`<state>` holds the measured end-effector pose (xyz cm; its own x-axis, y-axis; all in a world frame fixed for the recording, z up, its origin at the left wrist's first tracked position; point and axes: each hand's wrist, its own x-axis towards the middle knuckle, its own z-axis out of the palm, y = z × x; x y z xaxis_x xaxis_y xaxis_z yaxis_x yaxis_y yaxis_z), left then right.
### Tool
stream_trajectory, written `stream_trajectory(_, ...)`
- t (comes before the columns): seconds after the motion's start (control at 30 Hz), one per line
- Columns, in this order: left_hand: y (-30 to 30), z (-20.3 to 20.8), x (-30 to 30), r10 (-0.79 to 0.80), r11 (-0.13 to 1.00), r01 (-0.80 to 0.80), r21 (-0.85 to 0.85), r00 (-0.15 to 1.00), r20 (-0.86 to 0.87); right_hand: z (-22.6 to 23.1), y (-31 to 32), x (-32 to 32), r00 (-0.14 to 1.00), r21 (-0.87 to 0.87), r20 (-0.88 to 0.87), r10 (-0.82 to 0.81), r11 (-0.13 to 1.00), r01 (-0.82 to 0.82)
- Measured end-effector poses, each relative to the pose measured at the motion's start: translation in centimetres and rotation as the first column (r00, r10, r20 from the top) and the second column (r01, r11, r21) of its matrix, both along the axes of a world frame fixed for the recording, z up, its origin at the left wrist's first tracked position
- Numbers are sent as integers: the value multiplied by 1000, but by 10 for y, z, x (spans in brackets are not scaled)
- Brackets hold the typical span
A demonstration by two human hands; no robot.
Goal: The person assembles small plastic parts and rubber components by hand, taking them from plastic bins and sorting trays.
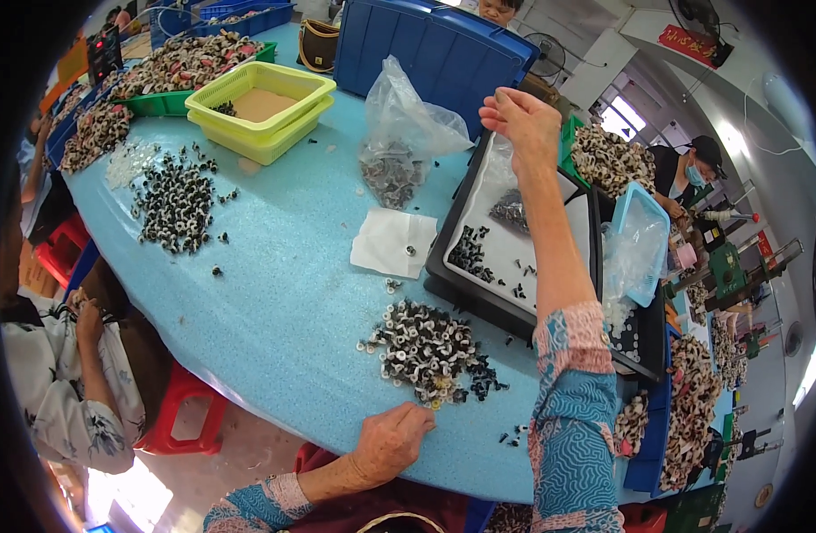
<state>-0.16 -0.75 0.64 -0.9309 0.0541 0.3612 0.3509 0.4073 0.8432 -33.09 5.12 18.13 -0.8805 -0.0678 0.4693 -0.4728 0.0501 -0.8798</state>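
My left hand (392, 446) rests closed at the near edge of the blue table, its fingertips just below a pile of small black and white plastic parts (423, 349). Whatever it may hold is hidden. Raised over the far end of a black tray (439, 277) is my right hand (525, 126), thumb and fingers pinched together. I cannot make out what lies between them. White lining, loose black pieces (468, 253) and a bag of dark pieces (509, 211) show inside the tray. One small part (410, 250) sits on a white paper sheet (381, 233) left of the tray.
Another pile of black and white parts (174, 204) lies left. Stacked yellow baskets (257, 115), a clear bag of small parts (395, 164) and a large blue bin (426, 62) stand farther back. A person in a patterned top (62, 382) sits left near a red stool (186, 413).
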Motion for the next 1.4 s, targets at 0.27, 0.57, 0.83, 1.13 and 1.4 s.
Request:
stream_trajectory(0.27,-2,-1,-14,51,999,-51,0,997,-65,3,111,126,996,418,80,41,906,-71)
stream_trajectory(0.57,5,-5,-16,72,997,-71,22,997,-39,-128,193,237,990,711,67,-121,702,38)
stream_trajectory(0.83,4,1,-14,70,995,-72,68,997,21,-154,175,241,990,791,-73,-120,598,130)
stream_trajectory(1.13,1,2,-13,40,994,-43,104,999,32,-132,163,297,901,-305,404,156,952,-28)
stream_trajectory(1.4,13,20,-2,-88,948,45,316,988,124,-122,151,327,920,-384,349,178,923,-33)
